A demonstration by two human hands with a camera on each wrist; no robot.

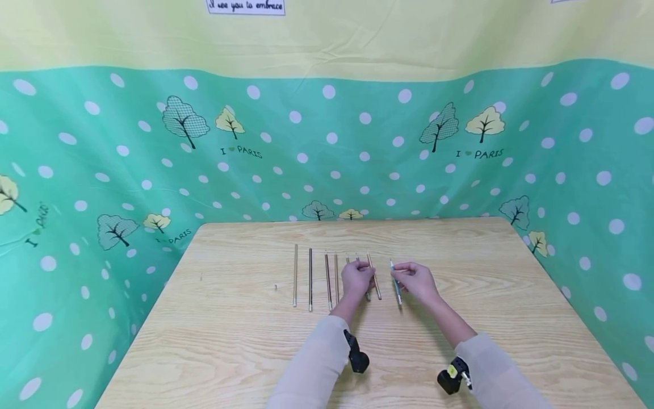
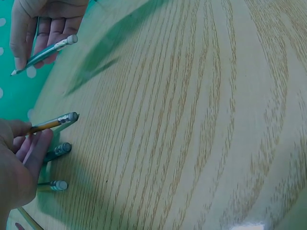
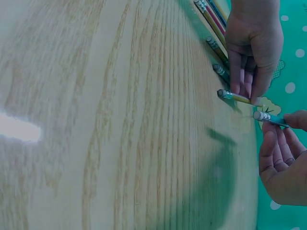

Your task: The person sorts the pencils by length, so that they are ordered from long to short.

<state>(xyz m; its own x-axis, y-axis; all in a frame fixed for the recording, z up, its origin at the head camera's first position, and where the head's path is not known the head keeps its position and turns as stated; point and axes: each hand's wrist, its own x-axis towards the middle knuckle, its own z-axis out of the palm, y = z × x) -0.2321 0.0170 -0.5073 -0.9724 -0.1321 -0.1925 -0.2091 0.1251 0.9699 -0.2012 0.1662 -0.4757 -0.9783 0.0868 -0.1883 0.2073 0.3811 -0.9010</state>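
Note:
My right hand (image 1: 418, 281) holds a teal pencil (image 2: 48, 52) between thumb and fingers, raised over the wooden table with its eraser end toward me. To its left, my left hand (image 1: 357, 279) pinches a yellow pencil (image 2: 49, 124) close over the tabletop. A dark green pencil (image 2: 58, 151) and another pencil (image 2: 53, 185) lie beside and partly under the left hand, their far parts hidden by it in the left wrist view. Farther left, several pencils lie in a row, among them a tan pencil (image 1: 295, 278) and a dark pencil (image 1: 310, 279).
A tiny object (image 1: 276, 287) lies left of the row on the light wooden table (image 1: 214, 341). A green dotted curtain (image 1: 286, 136) stands round the table's back and sides.

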